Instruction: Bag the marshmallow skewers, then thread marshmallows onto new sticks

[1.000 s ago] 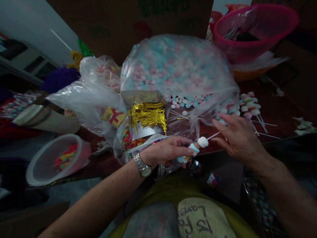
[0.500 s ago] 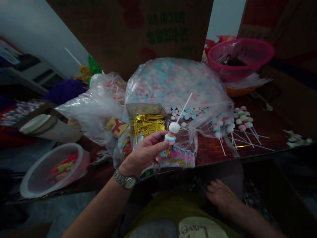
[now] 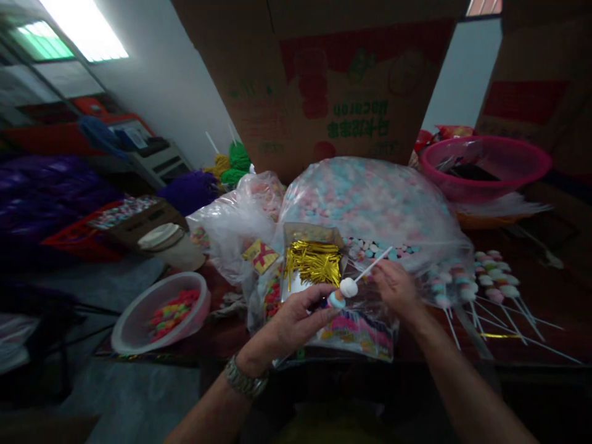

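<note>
My left hand (image 3: 308,317) grips a candy skewer (image 3: 348,287) above the table's front part. A white round piece tops the skewer, with orange and pale blue pieces under it; my fingers hide the lower part. Its white stick points up to the right. My right hand (image 3: 395,288) is beside the stick, at the front of the big clear bag of pastel candies (image 3: 370,185). The right fingers are curled together, and what they hold, if anything, is hidden. Just behind my left hand lies a box of gold twist ties (image 3: 317,262). Pink printed packaging (image 3: 361,333) lies under my hands.
Finished-looking candy skewers (image 3: 497,277) lie at the right, sticks toward the front edge. A translucent bowl (image 3: 124,330) with colourful candies stands left, near a lidded bucket (image 3: 182,250). A pink basket (image 3: 485,192) is at the back right. A large cardboard box (image 3: 277,123) rises behind.
My right hand has come up from below the table edge to the candy bag, beside the stick. The skewer in my left hand leans further right. The view has tilted up and turned left.
</note>
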`<state>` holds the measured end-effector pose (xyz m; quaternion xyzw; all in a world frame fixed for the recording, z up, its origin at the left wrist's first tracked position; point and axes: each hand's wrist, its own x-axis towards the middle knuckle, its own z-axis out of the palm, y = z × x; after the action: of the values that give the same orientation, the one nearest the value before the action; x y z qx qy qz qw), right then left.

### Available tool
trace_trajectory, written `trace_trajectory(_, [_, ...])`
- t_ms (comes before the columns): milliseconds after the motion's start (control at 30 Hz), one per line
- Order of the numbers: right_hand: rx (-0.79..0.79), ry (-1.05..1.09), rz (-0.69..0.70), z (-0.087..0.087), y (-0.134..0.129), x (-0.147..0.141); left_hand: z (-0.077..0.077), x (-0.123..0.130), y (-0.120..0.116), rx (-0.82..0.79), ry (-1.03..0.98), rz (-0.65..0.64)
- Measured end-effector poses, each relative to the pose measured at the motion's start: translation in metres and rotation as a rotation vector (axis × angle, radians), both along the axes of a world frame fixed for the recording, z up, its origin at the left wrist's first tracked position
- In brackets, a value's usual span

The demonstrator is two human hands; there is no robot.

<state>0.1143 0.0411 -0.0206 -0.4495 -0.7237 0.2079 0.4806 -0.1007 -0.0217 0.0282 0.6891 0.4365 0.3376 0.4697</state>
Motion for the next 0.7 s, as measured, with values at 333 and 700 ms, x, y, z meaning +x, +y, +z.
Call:
trace_trajectory(333, [-0.674, 0.752, 0.227, 0.040, -0.043, 0.023, 0.000, 0.019, 0.015, 0.053, 0.156, -0.273])
trace_trajectory(700, [-0.554, 1.031, -0.106, 0.030, -0.051, 0.019, 0.008, 0.019, 0.018, 0.036, 0.474, -0.163])
